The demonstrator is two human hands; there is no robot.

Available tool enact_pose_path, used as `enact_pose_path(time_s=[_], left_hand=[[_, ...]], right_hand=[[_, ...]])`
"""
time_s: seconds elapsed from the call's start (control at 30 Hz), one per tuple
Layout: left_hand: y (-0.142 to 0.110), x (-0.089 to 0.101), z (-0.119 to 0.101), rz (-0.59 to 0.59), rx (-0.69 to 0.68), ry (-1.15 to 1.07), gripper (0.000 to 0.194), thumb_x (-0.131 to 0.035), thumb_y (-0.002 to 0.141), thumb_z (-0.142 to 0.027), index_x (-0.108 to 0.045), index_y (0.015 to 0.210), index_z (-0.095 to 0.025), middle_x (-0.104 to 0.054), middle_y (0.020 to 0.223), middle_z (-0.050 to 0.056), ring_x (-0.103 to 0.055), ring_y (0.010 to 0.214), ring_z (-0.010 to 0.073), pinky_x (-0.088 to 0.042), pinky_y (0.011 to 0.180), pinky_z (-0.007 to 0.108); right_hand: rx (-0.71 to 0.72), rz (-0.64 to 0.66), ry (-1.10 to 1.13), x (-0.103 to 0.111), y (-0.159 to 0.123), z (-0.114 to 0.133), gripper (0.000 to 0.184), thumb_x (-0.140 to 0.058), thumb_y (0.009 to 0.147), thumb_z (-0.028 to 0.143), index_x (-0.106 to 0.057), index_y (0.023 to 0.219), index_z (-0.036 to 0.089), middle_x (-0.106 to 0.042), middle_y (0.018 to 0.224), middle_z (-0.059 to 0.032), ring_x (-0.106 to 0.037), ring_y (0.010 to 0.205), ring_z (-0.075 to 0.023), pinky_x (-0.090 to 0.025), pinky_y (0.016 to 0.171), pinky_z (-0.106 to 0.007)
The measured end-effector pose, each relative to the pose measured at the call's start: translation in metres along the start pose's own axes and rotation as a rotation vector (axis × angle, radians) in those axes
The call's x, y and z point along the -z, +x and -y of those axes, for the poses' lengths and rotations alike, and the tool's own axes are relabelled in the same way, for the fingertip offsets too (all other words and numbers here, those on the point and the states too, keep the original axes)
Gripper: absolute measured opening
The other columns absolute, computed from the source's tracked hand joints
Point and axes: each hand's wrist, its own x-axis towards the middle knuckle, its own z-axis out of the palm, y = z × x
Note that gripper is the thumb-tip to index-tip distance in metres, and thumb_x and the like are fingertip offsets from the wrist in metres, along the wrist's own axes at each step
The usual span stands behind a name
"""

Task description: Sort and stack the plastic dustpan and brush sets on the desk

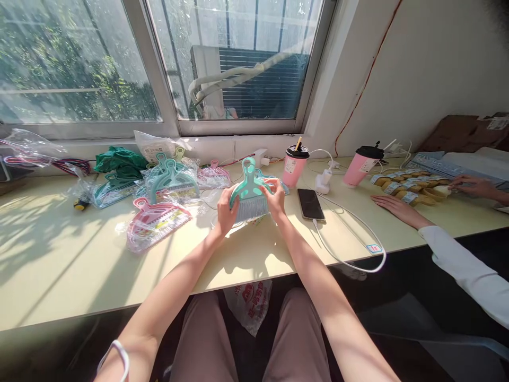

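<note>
Fingers (235, 204) of the left hand (225, 213) clasp one edge of a mint-green dustpan-and-brush set (248, 184), and those of the right hand (275, 201) are bent about its opposite side, as seen from the head-worn camera. Raised over a sunlit, cream worktop (99, 286), the set is held handle uppermost, its pale gray bristles pointing down. At left, a pink set in clear wrap (157, 225) lies on the worktop, with wrapped green sets (175, 185) behind it, toward the window (238, 127). At right, a dark-screened phone (311, 203) lies connected to a white cable (368, 270), near a pink cup (292, 171) with a black lid; a second pink cup (356, 170) stands farther along. Beyond it, a co-worker's hand (401, 209) rests flat on the worktop beside banded golden-brown bundles (409, 187).
</note>
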Motion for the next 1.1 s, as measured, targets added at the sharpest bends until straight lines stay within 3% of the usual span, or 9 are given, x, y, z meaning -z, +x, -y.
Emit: enact_pose_path(time_s=[0.07, 0.13, 0.23, 0.37, 0.6, 0.93, 1.1], left_hand=[[0.0, -0.001, -0.003, 0.011, 0.007, 0.0, 0.047, -0.049, 0.106, -0.056, -0.071, 0.129, -0.022, -0.074, 0.122, 0.014, -0.068, 0.116, 0.0301, -0.053, 0.104, 0.046], [-0.001, 0.0, -0.005, 0.021, 0.037, -0.004, 0.045, -0.05, 0.105, -0.056, -0.071, 0.126, -0.022, -0.075, 0.121, 0.013, -0.069, 0.114, 0.0287, -0.053, 0.102, 0.044], [-0.003, 0.001, -0.008, 0.037, 0.126, -0.016, 0.045, -0.052, 0.103, -0.06, -0.072, 0.118, -0.022, -0.078, 0.111, 0.01, -0.071, 0.099, 0.0244, -0.055, 0.09, 0.038], [-0.003, 0.001, -0.009, 0.069, 0.245, -0.081, 0.052, -0.064, 0.096, -0.065, -0.073, 0.121, -0.02, -0.078, 0.095, 0.007, -0.068, 0.08, 0.0218, -0.054, 0.079, 0.036], [-0.001, -0.002, -0.005, 0.049, 0.324, -0.18, 0.056, -0.073, 0.086, -0.071, -0.081, 0.106, -0.019, -0.079, 0.091, 0.007, -0.071, 0.09, 0.0286, -0.057, 0.087, 0.042], [0.0, -0.007, -0.002, 0.031, 0.369, -0.222, 0.051, -0.078, 0.082, -0.066, -0.081, 0.1, -0.019, -0.079, 0.091, 0.009, -0.071, 0.089, 0.0297, -0.058, 0.088, 0.045], [0.008, 0.002, -0.002, 0.135, 0.351, -0.263, 0.048, -0.08, 0.078, -0.062, -0.078, 0.098, -0.019, -0.079, 0.098, 0.009, -0.071, 0.094, 0.028, -0.057, 0.089, 0.04]], right_hand=[[-0.014, 0.021, -0.013, 0.001, -0.001, 0.002, 0.058, -0.068, 0.086, 0.074, -0.068, 0.118, 0.026, -0.077, 0.128, -0.0113, -0.071, 0.115, -0.0278, -0.053, 0.107, -0.049], [-0.008, 0.07, -0.027, 0.002, -0.001, 0.003, 0.062, -0.065, 0.088, 0.075, -0.069, 0.127, 0.026, -0.079, 0.123, -0.0105, -0.07, 0.119, -0.0292, -0.053, 0.107, -0.048], [0.03, 0.121, -0.066, 0.003, -0.001, 0.005, 0.059, -0.06, 0.09, 0.077, -0.077, 0.116, 0.027, -0.081, 0.117, -0.0092, -0.068, 0.124, -0.0313, -0.052, 0.109, -0.048], [0.018, 0.124, -0.103, 0.001, -0.004, 0.008, 0.054, -0.061, 0.089, 0.075, -0.081, 0.099, 0.025, -0.081, 0.113, -0.0082, -0.071, 0.117, -0.0308, -0.054, 0.106, -0.045], [0.061, 0.089, -0.151, -0.001, -0.007, 0.012, 0.046, -0.067, 0.089, 0.069, -0.079, 0.092, 0.024, -0.081, 0.108, -0.0087, -0.073, 0.11, -0.0292, -0.053, 0.103, -0.042], [-0.083, 0.022, -0.183, -0.004, -0.005, 0.01, 0.041, -0.072, 0.084, 0.065, -0.078, 0.087, 0.025, -0.081, 0.1, -0.0054, -0.072, 0.093, -0.0258, -0.056, 0.091, -0.04], [-0.087, -0.026, -0.091, -0.006, -0.005, 0.009, 0.039, -0.073, 0.082, 0.063, -0.077, 0.086, 0.025, -0.081, 0.099, -0.0062, -0.072, 0.097, -0.026, -0.057, 0.092, -0.04]])
